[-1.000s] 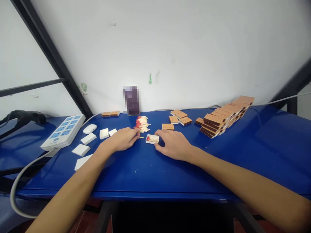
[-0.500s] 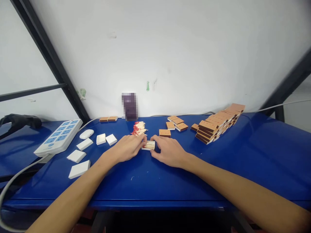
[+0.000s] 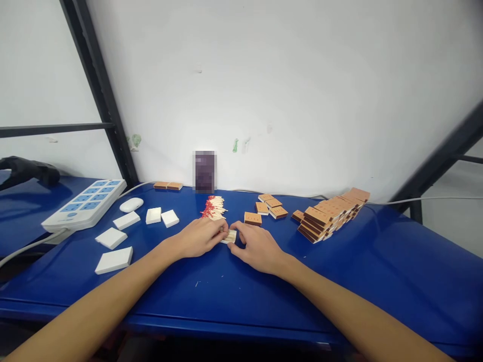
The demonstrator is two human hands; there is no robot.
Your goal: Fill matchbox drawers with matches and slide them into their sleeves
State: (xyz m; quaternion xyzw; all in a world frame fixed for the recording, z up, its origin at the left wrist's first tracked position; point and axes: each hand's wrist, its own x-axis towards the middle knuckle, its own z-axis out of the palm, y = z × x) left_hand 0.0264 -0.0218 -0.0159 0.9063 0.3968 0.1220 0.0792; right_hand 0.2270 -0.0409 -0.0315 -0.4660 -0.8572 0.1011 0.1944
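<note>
A small white matchbox tray point(image 3: 231, 237) with pale matchsticks in it lies on the blue table between my hands. My left hand point(image 3: 202, 237) is closed over the tray's left end, its fingertips pressed together there and hiding the match heads. At the right end, my right hand point(image 3: 260, 247) curves its thumb and forefinger around the tray's near and far edges. Just beyond my left hand lies a pile of red-tipped matches point(image 3: 214, 207). An orange-brown matchbox point(image 3: 252, 218) sits past my right fingers.
Several white trays point(image 3: 113, 260) lie at left, near a white rounded case point(image 3: 131, 204) and a power strip point(image 3: 85, 205). Stacked matchboxes point(image 3: 328, 216) stand at right, with a few loose ones point(image 3: 272, 203) nearer the middle. Two more matchboxes point(image 3: 168, 185) lie by the wall.
The view has tilted and shifted slightly. Both hands remain at the tray, and the left fingers now reach a little further over its contents.
</note>
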